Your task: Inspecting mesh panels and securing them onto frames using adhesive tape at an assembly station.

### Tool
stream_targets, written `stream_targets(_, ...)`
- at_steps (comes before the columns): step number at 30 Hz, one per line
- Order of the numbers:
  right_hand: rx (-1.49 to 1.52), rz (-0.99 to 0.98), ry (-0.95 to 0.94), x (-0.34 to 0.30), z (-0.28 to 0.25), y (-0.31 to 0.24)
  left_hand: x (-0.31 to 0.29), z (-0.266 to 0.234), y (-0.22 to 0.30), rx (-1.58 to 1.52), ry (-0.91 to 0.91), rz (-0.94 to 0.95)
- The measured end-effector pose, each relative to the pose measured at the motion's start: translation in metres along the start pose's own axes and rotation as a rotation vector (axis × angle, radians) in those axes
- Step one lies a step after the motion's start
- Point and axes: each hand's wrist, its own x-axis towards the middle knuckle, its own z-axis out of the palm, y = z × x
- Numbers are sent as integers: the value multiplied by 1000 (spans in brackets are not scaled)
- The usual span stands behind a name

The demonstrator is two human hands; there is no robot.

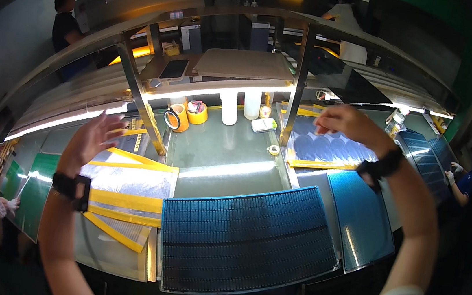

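Both my hands are raised above the bench, each with a black band on the wrist. My left hand [97, 134], its fingers spread and nothing in them, is over the left side near yellow-edged translucent sheets [125, 200]. On the right, my right hand [348, 124] hangs bent at the wrist with loosely curled fingers, and no object shows in it. Below it lies a yellow-edged panel with dark rounded shapes [332, 150]. Between my forearms, nearest my body, a dark blue panel with rows of fine slots [249, 239] lies flat, touched by neither hand.
A smaller blue panel [360, 220] lies to the right. Tape rolls [176, 118], a white bottle [228, 107] and a small tape roll [273, 150] stand farther back. A metal post [297, 87] holds the shelf with a phone [174, 69]. People work at both sides.
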Motion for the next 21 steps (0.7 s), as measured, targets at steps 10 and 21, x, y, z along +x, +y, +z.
stream_targets(10,-390,309,170,163,207,181,91,170,-188,-323,-278,-286)
stream_targets(21,-247,118,239,154,227,172,44,210,-211,-117,-151,-235)
